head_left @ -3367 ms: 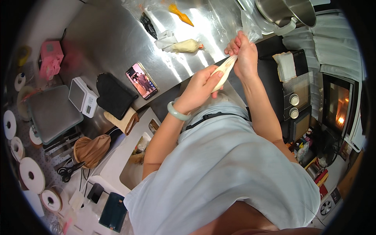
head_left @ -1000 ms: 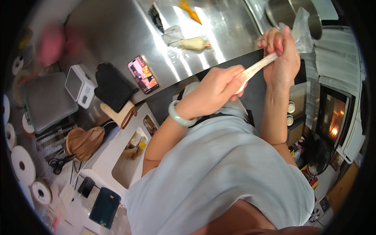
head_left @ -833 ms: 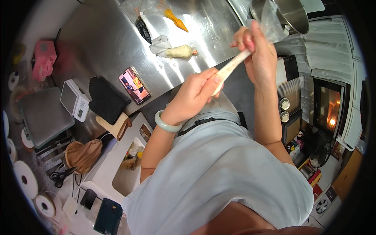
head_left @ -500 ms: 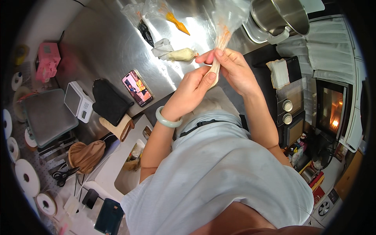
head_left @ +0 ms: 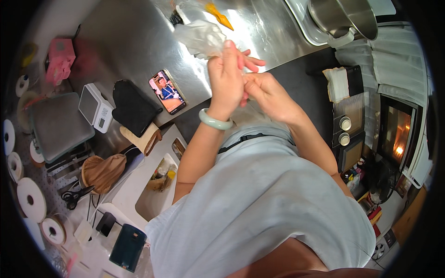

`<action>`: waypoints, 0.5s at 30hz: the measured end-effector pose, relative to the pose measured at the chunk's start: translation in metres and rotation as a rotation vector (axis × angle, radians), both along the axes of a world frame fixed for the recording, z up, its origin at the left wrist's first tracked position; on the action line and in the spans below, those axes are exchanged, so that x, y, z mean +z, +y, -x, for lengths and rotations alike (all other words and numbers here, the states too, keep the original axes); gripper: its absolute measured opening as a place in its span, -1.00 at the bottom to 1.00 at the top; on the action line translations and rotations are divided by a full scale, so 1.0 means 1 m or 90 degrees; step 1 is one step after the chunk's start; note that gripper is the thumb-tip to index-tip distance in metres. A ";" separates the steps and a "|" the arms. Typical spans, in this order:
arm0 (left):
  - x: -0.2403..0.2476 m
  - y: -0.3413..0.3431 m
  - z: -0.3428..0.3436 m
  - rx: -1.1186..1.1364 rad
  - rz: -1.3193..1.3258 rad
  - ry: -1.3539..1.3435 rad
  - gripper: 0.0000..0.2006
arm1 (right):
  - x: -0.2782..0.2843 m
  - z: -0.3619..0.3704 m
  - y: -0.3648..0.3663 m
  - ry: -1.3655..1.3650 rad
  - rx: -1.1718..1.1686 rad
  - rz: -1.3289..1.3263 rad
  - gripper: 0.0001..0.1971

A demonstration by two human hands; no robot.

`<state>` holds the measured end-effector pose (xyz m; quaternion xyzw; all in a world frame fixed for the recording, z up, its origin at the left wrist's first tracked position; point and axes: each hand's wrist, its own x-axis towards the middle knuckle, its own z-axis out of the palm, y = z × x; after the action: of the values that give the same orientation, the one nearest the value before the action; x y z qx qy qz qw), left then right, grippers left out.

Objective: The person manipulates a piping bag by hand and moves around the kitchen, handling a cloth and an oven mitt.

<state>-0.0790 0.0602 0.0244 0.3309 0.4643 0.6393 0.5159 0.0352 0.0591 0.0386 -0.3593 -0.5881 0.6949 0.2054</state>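
Observation:
A clear plastic piping bag (head_left: 200,37) spreads crumpled over the counter's near side, its gathered part running down between my hands. My left hand (head_left: 225,85), with a pale bangle (head_left: 214,120) on its wrist, is closed around the bag, thumb up and some fingertips sticking out to the right. Against its palm side, my right hand (head_left: 270,95) is curled tight, closed on the lower part of the bag. The filling is mostly hidden by my fingers. Beyond lie an orange-filled piping bag (head_left: 219,17) and part of a dark-filled piping bag (head_left: 176,18).
On the steel counter (head_left: 120,41) a phone (head_left: 167,92) shows a video, beside a black oven mitt (head_left: 134,107) and a white scale (head_left: 95,107). A steel pot (head_left: 343,18) stands at the far right. A lit oven (head_left: 397,132) is on the right.
Both hands have turned and drawn closer together. The bag's loose end swung from upper right to upper left, covering the pale-filled bag. My view shifted slightly; the phone's picture changed.

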 end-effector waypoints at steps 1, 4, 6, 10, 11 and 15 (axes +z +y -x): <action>0.001 0.001 0.004 0.000 0.014 -0.006 -0.52 | 0.000 0.001 -0.002 0.012 0.006 0.018 -0.66; -0.002 0.008 0.022 0.028 0.008 0.001 -0.52 | -0.008 -0.004 -0.011 -0.031 0.049 -0.002 -0.67; 0.004 0.008 0.021 0.011 0.003 0.020 -0.54 | -0.011 -0.006 -0.015 0.010 0.017 0.043 -0.72; 0.012 0.015 0.027 -0.029 0.002 0.038 -0.54 | 0.005 -0.015 -0.009 0.052 -0.009 0.124 -0.79; 0.017 0.015 0.028 -0.042 -0.013 0.064 -0.54 | 0.001 -0.016 -0.008 0.041 -0.035 0.060 -0.81; 0.015 0.018 0.027 -0.129 -0.081 0.020 -0.50 | -0.001 -0.021 -0.004 0.118 -0.154 0.038 -0.58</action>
<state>-0.1060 0.0783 0.0394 0.4178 0.3951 0.6071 0.5485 0.0562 0.0555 0.0372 -0.3679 -0.4981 0.7126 0.3298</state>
